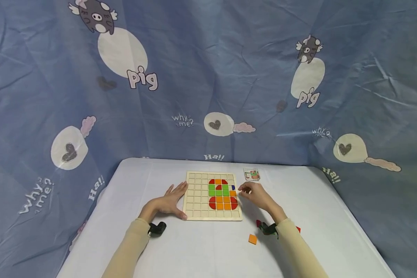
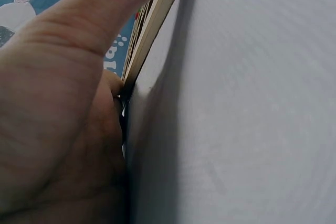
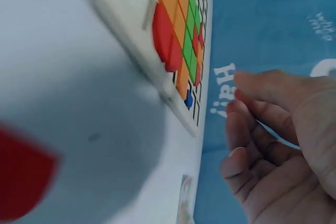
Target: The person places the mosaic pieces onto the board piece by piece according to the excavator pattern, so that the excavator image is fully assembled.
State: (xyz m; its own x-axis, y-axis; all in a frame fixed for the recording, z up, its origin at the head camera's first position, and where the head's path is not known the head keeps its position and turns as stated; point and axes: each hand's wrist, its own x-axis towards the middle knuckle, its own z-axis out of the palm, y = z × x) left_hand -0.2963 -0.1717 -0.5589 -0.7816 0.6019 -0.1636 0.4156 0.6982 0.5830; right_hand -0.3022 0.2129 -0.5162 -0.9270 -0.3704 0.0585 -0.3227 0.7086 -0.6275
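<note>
Flanking the puzzle board [image 1: 212,195], both hands [image 1: 169,201], seemingly empty.

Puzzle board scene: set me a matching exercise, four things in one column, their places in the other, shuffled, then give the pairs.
Things
1. left hand
2. right hand
3. loose orange tile
4. small card

Places
A. on the table in front of the wooden grid board, near the right forearm
B. flat against the board's left edge
C. on the table beyond the board's far right corner
D. at the board's right edge, beside the blue piece

Pairs: 1-B, 2-D, 3-A, 4-C
</note>
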